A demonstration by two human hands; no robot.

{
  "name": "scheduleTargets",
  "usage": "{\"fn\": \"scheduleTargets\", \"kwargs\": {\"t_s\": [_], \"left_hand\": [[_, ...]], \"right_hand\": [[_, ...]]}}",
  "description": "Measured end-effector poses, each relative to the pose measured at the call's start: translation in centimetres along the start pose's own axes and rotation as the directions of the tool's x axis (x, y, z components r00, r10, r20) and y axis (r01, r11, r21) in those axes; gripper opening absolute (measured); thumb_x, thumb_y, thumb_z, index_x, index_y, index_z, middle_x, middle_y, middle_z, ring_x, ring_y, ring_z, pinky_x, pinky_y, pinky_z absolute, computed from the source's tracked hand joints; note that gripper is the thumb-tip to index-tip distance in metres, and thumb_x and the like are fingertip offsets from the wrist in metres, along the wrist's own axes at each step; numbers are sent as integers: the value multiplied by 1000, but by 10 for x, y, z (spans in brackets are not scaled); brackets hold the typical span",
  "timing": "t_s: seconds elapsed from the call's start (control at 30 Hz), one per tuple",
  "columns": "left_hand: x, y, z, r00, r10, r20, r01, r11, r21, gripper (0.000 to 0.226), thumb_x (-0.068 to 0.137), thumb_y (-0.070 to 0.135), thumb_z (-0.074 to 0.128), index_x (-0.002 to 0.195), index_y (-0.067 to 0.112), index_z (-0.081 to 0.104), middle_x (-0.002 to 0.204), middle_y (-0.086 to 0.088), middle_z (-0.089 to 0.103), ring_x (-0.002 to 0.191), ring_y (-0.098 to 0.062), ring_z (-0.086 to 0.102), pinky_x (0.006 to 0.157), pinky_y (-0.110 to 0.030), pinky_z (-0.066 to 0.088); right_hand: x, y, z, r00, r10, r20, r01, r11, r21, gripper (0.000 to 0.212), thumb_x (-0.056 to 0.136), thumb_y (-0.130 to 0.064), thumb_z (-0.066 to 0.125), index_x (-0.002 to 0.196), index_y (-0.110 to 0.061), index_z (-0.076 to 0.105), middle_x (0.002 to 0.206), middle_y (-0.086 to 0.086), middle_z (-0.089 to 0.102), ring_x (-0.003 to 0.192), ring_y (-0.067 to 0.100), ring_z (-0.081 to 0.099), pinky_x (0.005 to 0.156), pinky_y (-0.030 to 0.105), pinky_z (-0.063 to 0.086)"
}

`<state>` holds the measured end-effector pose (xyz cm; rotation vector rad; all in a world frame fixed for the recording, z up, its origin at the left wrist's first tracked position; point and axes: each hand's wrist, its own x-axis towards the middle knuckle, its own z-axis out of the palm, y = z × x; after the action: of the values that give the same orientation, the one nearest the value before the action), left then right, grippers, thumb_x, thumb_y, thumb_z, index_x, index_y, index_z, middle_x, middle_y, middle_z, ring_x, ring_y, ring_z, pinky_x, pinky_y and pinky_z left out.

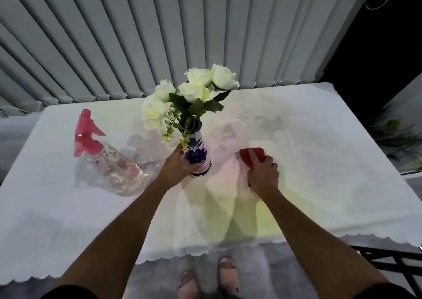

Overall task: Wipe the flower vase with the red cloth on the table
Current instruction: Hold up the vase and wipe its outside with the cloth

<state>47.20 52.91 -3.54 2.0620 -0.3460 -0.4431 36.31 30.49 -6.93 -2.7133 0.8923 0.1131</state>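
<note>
A white flower vase (196, 150) with blue flower patterns stands upright in the middle of the table, holding white roses (194, 91) with green leaves. My left hand (177, 167) wraps around the vase's lower left side. To the right of the vase lies the folded red cloth (250, 155) on the tablecloth. My right hand (262, 174) rests on top of the cloth, with fingers curled over its near half. Part of the cloth is hidden under that hand.
A clear spray bottle (107, 159) with a pink trigger head stands left of the vase. A white tablecloth (319, 184) with a scalloped edge covers the table. Vertical blinds (159, 36) hang behind it. A green plant (397, 134) sits at the far right.
</note>
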Motion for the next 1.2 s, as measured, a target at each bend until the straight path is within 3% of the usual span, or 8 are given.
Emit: {"fn": "scheduleTargets", "kwargs": {"t_s": [0.1, 0.2, 0.33, 0.43, 0.63, 0.9, 1.07, 1.2], "left_hand": [[3, 2, 1, 998, 46, -46, -44, 998, 51, 67, 68, 24, 85, 125, 10, 51, 107, 4, 61, 102, -20, 58, 88, -26, 42], [-2, 8, 5, 995, 35, -94, -28, 996, 81, 70, 61, 39, 78, 120, 11, 53, 101, 5, 62, 94, -19, 58, 82, -29, 43], [-6, 22, 2, 988, 47, -149, -52, 998, -31, 65, 61, 47, 73, 117, 20, 54, 107, 4, 68, 99, -18, 64, 88, -33, 52], [-4, 61, -14, 973, 76, -217, -119, 974, -194, 49, 77, 21, 75, 120, 16, 53, 106, 6, 66, 91, 4, 63, 78, -8, 49], [-3, 159, -71, 942, 161, -295, -294, 821, -490, 32, 89, 15, 63, 116, 26, 51, 113, 0, 68, 99, -19, 66, 88, -34, 54], [-26, 235, -107, 912, 269, -309, -407, 680, -609, 27, 86, 36, 62, 110, 34, 51, 103, 7, 70, 79, -10, 72, 73, -39, 59], [-34, 248, -110, 920, 247, -305, -393, 595, -701, 57, 70, 42, 69, 120, 26, 49, 113, 2, 69, 91, -16, 69, 83, -53, 56], [-34, 252, -109, 923, 218, -316, -384, 564, -731, 50, 79, 44, 66, 123, 29, 48, 112, 2, 70, 90, -23, 69, 71, -43, 59]], "right_hand": [[2, -3, -2, 998, 30, -50, -12, 944, 330, 62, 93, -15, 47, 149, -31, 27, 126, 25, 45, 101, 39, 56, 83, 35, 48], [-9, -15, -15, 996, -1, -93, 70, 658, 750, 66, 87, 6, 39, 144, -25, 37, 103, 13, 62, 63, 9, 66, 53, 12, 48], [-41, -44, -39, 992, -88, -93, 116, 313, 943, 66, 85, 18, 36, 139, -21, 40, 111, -17, 57, 89, -15, 61, 73, 8, 48], [-49, -68, -57, 970, -156, -188, 226, 283, 932, 65, 83, 10, 40, 138, -25, 44, 125, -8, 53, 117, 3, 54, 92, 22, 50], [-41, -121, -128, 849, -228, -477, 512, 129, 849, 63, 84, -3, 39, 141, -30, 43, 125, 3, 44, 102, 31, 59, 81, 54, 54], [-40, -182, -200, 604, -195, -773, 777, 359, 517, 51, 92, -59, 29, 142, -48, 27, 138, 0, 39, 127, 12, 42, 101, 13, 33], [-35, -185, -218, 642, -96, -761, 756, 242, 608, 39, 88, -60, 38, 127, -63, 38, 130, -7, 46, 122, 9, 51, 103, 37, 46], [-43, -172, -200, 365, -207, -908, 870, 423, 253, 43, 95, -48, 44, 137, -51, 38, 136, 7, 47, 122, 17, 48, 97, 36, 50]]}}
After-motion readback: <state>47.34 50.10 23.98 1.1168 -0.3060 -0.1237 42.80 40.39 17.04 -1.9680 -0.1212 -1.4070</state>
